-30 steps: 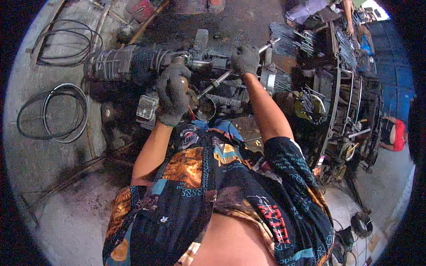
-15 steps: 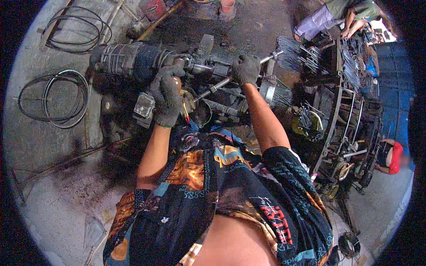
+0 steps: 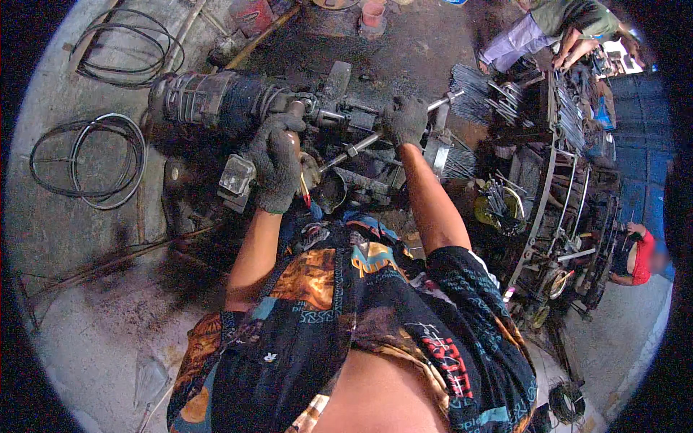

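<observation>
In the middle stands a dark, greasy machine with a large ribbed cylinder [image 3: 209, 99] on its left side. My left hand [image 3: 277, 162], in a dark grey work glove, is closed around a rounded brown handle [image 3: 295, 110] beside the cylinder's right end. Farther right, my gloved right hand [image 3: 404, 121] wraps round a shiny metal bar [image 3: 354, 150] that slants from near the left hand up to the right. The right palm and fingertips are hidden. Below the left hand, a thin red and yellow stick-like piece [image 3: 304, 190] points downward.
Bundles of metal rods [image 3: 473, 90] lie right of the machine, near a yellowish basket [image 3: 509, 209]. A metal rack [image 3: 538, 216] runs down the right. One person [image 3: 570, 29] works at the upper right, another in red [image 3: 641, 256] below. Cable coils [image 3: 88, 160] hang left.
Both hands keep their grips and sit slightly lower and farther right in the picture, as does the machine. The person in red has shifted an arm.
</observation>
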A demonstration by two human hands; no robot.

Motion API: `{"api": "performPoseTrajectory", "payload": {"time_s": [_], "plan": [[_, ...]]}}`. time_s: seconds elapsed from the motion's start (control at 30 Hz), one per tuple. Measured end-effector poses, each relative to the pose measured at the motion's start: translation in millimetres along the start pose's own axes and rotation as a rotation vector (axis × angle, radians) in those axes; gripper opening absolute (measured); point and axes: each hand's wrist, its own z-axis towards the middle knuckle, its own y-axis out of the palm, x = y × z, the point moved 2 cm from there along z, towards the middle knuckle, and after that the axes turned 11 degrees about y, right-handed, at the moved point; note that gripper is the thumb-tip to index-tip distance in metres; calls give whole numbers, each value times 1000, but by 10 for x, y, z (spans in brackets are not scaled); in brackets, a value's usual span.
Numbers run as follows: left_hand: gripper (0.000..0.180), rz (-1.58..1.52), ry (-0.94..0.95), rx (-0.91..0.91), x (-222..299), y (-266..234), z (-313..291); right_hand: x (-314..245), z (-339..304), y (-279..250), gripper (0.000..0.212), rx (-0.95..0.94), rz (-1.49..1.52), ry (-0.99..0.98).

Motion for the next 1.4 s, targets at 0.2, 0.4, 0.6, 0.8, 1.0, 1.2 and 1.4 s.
{"api": "performPoseTrajectory", "payload": {"time_s": [0.2, 0.4, 0.6, 0.8, 1.0, 1.2, 1.4], "plan": [[40, 9, 20, -29, 18, -55, 51, -51, -51, -33, 29, 94, 83, -23], [49, 64, -14, -14, -107, -65, 44, -82, -31, 34, 30, 63, 55, -40], [50, 85, 53, -3, -78, -94, 107, -130, -45, -3, 33, -35, -11, -12], [52, 0, -60, 47, -128, -94, 39, -120, -31, 8, 35, -82, -19, -31], [51, 43, -9, 21, -127, -109, 80, -60, -8, 57, 36, -117, -18, -34], [49, 67, 62, 13, -154, -122, 74, -112, -64, -26, 38, -79, -37, -34], [48, 206, 24, 60, -174, -135, 47, -143, -78, -102, 40, -57, 24, -60]]}}
